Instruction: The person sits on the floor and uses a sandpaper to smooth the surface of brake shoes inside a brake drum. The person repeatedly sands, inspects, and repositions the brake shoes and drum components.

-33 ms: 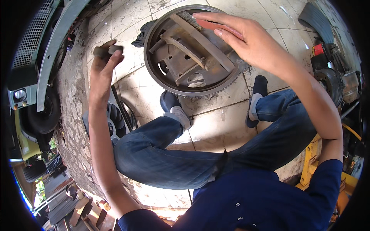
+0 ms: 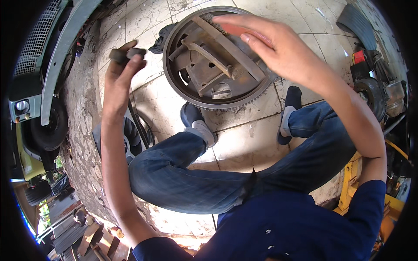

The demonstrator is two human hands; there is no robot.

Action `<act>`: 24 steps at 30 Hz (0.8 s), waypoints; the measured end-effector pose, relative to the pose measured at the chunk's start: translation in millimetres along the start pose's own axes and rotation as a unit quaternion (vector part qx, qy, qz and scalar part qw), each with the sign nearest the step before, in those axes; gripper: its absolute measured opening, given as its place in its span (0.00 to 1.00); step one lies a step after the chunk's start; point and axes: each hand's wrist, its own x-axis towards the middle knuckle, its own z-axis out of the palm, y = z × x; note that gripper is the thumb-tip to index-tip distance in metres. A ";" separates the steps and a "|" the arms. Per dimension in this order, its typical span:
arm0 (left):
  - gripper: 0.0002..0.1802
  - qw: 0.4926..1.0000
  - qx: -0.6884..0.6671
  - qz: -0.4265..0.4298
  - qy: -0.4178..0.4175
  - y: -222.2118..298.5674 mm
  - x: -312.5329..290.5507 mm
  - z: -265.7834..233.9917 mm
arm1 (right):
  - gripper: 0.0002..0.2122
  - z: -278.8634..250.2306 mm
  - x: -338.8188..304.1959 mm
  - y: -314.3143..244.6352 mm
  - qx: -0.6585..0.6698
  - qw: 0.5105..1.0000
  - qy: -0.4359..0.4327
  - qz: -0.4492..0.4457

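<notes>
My left hand [image 2: 118, 80] is raised at the left, fingers closed around a short dark piece [image 2: 136, 53] whose rounded ends show on either side of the fingers; its exact kind is unclear. At the upper right, my right hand [image 2: 278, 50] grips the reddish handle of a brush [image 2: 238, 30]. Grey bristles show by its fingertips, above the far part of a toothed flywheel [image 2: 235, 103]. Contact between bristles and metal cannot be made out. Across the wheel lie a long flat metal bar [image 2: 230, 50] and a shorter curved strip [image 2: 208, 56].
The wheel lies on cracked pale tiles [image 2: 248, 139] beyond my shoes. A black cloth [image 2: 162, 40] touches its left side. A fan-like part [image 2: 130, 135] stands by my left knee. Machine parts [image 2: 370, 87] crowd the right; a vehicle front [image 2: 26, 87] is at the left.
My left hand has shifted slightly right with the dark piece. My right hand and the brush have moved a little to the left over the wheel.
</notes>
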 end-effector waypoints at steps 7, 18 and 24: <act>0.37 0.978 -0.132 -0.007 -0.160 43.8 -18.5 89.7 | 0.28 10.2 5.8 -37.5 -0.017 1.000 -0.011 -0.010; 0.36 0.977 -0.149 -0.006 -0.155 57.0 -12.4 118.7 | 0.21 -7.6 -4.3 -17.1 -0.057 0.996 0.014 -0.062; 0.33 0.974 -0.160 -0.013 -0.159 58.3 -3.8 120.7 | 0.16 -16.4 0.7 -9.5 -0.035 0.994 0.079 -0.060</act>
